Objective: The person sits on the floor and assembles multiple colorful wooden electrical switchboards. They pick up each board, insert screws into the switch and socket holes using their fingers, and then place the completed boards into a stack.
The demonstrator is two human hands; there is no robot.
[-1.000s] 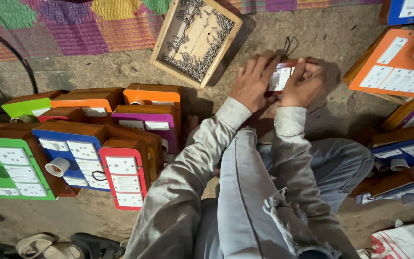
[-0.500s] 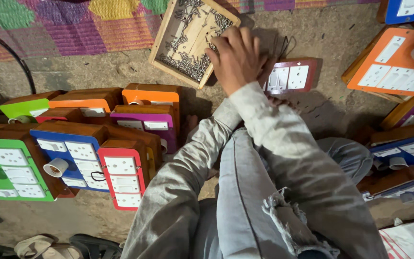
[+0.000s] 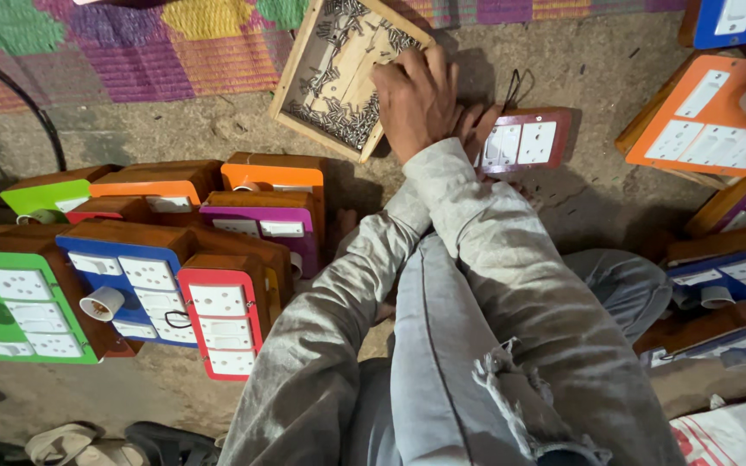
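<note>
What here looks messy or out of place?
The wooden tray sits tilted on the floor, half on the woven mat, its screws in loose heaps. The right hand reaches into it. Nothing looks spilled or broken.

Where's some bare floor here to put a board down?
Bare floor lies between the rug and the stacked boards on the left, and between the maroon board and the orange board. The left stack and the right-edge boards are crowded. The right hand is on the screw tray.
</note>
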